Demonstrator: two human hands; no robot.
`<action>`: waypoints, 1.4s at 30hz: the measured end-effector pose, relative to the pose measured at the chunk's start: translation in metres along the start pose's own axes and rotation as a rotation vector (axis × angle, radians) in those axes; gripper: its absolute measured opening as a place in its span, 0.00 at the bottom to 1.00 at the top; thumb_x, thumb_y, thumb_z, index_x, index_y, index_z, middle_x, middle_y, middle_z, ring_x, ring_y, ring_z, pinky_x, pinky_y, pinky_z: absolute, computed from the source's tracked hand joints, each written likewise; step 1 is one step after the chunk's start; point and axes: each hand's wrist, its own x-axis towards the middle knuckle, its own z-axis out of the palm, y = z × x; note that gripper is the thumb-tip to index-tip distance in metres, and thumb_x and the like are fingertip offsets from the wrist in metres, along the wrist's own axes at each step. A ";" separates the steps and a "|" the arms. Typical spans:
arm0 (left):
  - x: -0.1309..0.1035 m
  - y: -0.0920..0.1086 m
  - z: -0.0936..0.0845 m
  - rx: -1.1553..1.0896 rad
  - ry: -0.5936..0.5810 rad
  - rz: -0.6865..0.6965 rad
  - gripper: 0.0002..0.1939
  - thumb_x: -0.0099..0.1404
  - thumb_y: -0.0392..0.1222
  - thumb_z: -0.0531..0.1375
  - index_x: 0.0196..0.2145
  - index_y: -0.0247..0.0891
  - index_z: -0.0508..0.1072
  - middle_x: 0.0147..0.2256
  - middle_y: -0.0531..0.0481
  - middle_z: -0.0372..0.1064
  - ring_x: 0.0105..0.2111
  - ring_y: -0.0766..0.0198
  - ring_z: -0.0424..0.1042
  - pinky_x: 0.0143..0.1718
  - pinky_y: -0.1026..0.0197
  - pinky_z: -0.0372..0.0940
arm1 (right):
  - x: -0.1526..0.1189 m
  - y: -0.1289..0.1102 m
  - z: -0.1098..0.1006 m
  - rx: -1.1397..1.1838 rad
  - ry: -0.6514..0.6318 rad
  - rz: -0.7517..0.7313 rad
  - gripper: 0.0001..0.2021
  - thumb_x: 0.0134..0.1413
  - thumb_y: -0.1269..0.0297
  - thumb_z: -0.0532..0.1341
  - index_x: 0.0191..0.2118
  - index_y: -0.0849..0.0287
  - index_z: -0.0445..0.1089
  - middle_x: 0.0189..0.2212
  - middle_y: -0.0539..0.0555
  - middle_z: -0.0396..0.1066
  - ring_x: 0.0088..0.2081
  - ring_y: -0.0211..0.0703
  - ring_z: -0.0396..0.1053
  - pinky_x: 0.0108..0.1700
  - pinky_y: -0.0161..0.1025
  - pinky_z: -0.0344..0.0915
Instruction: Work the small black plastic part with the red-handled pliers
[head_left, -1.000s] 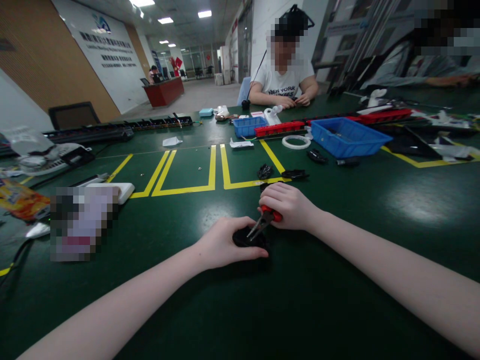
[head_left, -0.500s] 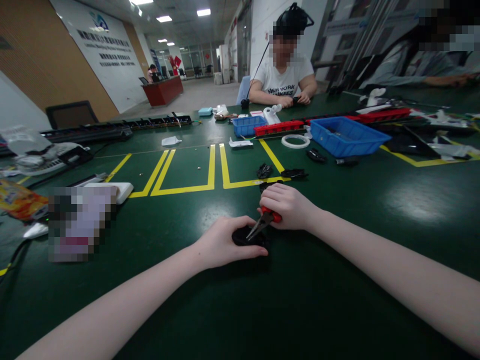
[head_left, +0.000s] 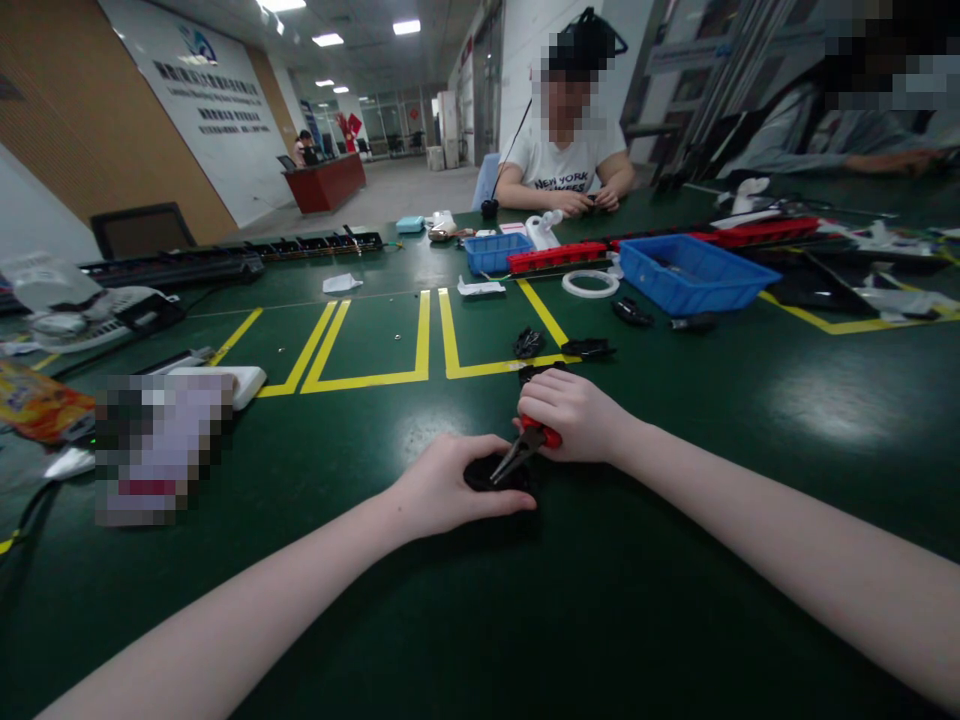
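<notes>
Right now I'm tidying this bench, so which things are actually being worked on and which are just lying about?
In use:
- left hand pressing down the black part
- right hand closed on the red-handled pliers, tips at that part

Lying about:
- loose black pieces by the yellow tape
- white ring
- blue bin
- small blue tray
- snack packet

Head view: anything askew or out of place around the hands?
Nothing stands out. The left hand pins a black part to the green table; the right hand works red-handled pliers on it. Loose black parts lie beyond.
</notes>
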 end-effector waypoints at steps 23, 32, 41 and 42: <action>-0.002 -0.001 0.000 0.014 -0.021 0.029 0.18 0.61 0.51 0.68 0.43 0.37 0.77 0.31 0.54 0.73 0.28 0.65 0.68 0.29 0.65 0.56 | -0.001 -0.008 -0.006 0.004 -0.050 0.018 0.05 0.55 0.68 0.60 0.29 0.59 0.66 0.27 0.54 0.67 0.31 0.43 0.62 0.37 0.41 0.58; -0.001 -0.001 0.000 0.005 -0.023 0.006 0.17 0.60 0.51 0.68 0.42 0.37 0.77 0.31 0.53 0.73 0.28 0.65 0.67 0.28 0.64 0.56 | -0.001 -0.008 -0.005 0.002 -0.054 0.015 0.05 0.55 0.68 0.60 0.29 0.58 0.65 0.27 0.53 0.67 0.31 0.43 0.62 0.37 0.40 0.57; -0.002 -0.002 0.000 0.014 -0.041 0.000 0.17 0.61 0.53 0.68 0.40 0.36 0.76 0.29 0.55 0.69 0.26 0.66 0.64 0.27 0.65 0.54 | -0.001 -0.002 -0.003 -0.007 -0.056 -0.007 0.06 0.55 0.67 0.60 0.29 0.59 0.65 0.27 0.53 0.67 0.31 0.42 0.62 0.37 0.40 0.58; -0.001 -0.002 0.000 0.020 -0.040 -0.002 0.17 0.61 0.53 0.68 0.40 0.36 0.76 0.28 0.55 0.69 0.26 0.66 0.64 0.27 0.65 0.54 | -0.001 -0.002 -0.003 -0.008 -0.057 -0.008 0.06 0.55 0.67 0.61 0.29 0.59 0.65 0.28 0.54 0.67 0.31 0.42 0.62 0.37 0.40 0.59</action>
